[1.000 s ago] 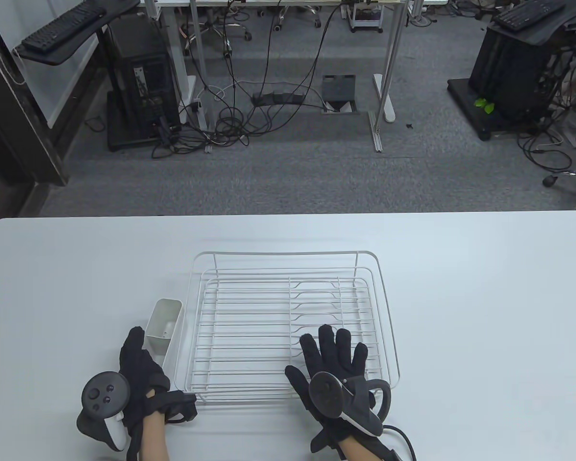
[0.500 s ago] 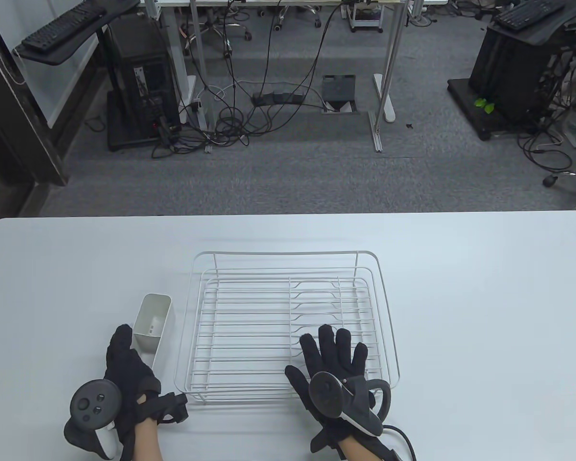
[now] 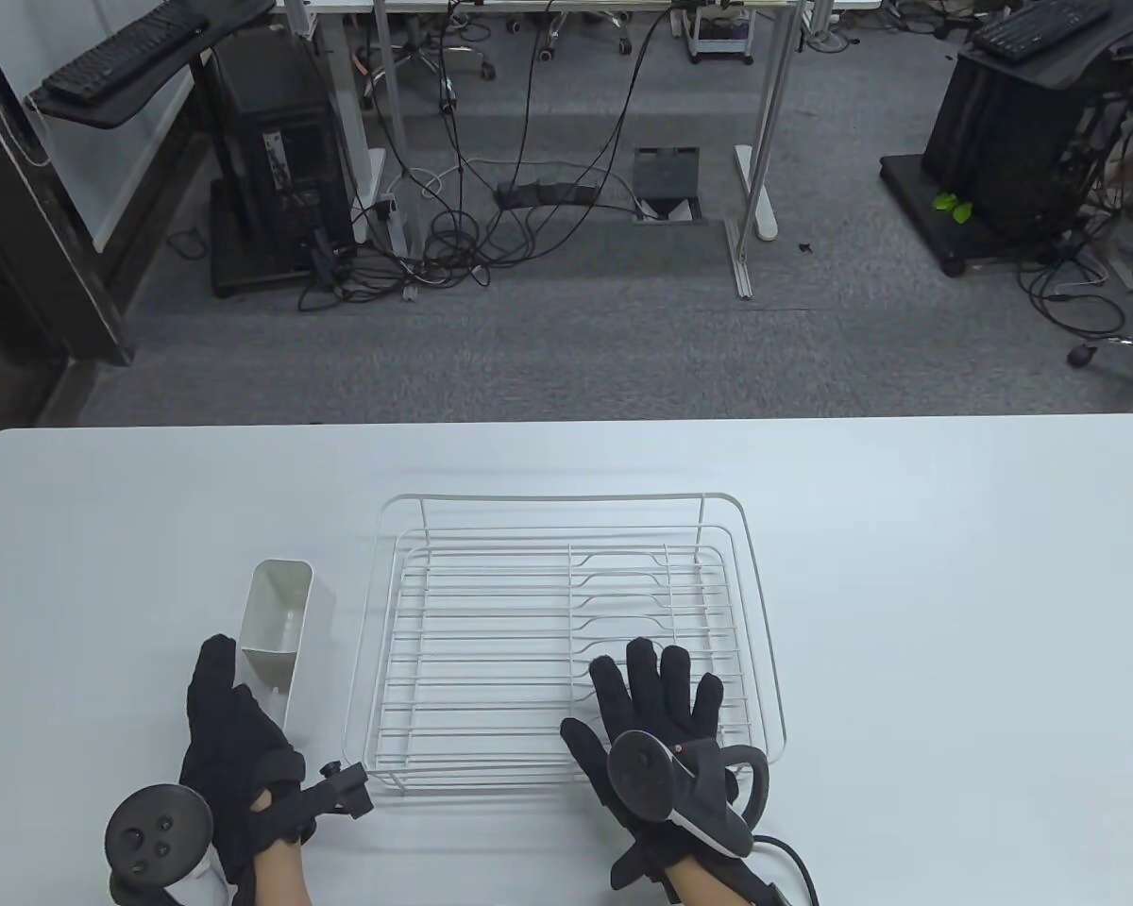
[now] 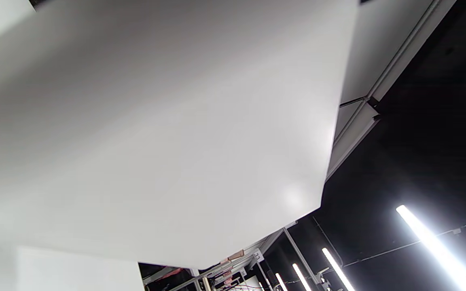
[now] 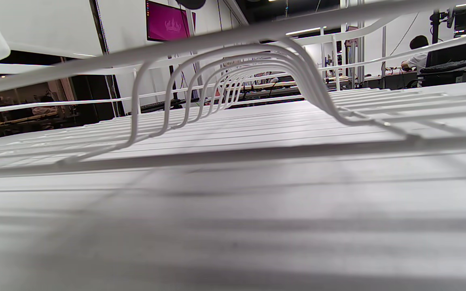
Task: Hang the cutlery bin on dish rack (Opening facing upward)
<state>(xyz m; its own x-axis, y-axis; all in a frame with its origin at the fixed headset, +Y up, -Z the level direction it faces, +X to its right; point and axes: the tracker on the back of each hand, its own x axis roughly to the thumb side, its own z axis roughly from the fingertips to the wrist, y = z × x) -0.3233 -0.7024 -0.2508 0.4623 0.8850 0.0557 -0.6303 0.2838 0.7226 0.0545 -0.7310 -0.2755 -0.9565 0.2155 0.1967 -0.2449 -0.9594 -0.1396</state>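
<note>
The white wire dish rack (image 3: 755,604) stands in the middle of the table. The white cutlery bin (image 3: 276,618) is to the left of the rack, apart from its left rim, with its opening facing up and away from me. My left hand (image 3: 236,684) holds the bin at its near end, one finger lying along its left side. The bin's wall fills the left wrist view (image 4: 156,141). My right hand (image 3: 656,679) rests flat, fingers spread, on the rack's near right part. The rack's wires fill the right wrist view (image 5: 233,81).
The white table (image 3: 954,566) has bare surface to the left and right of the rack. Its far edge gives onto a floor with cables and desk legs.
My left hand has moved left and toward me with the cutlery bin, widening the gap between the bin and the rack's left rim. My right hand has stayed put.
</note>
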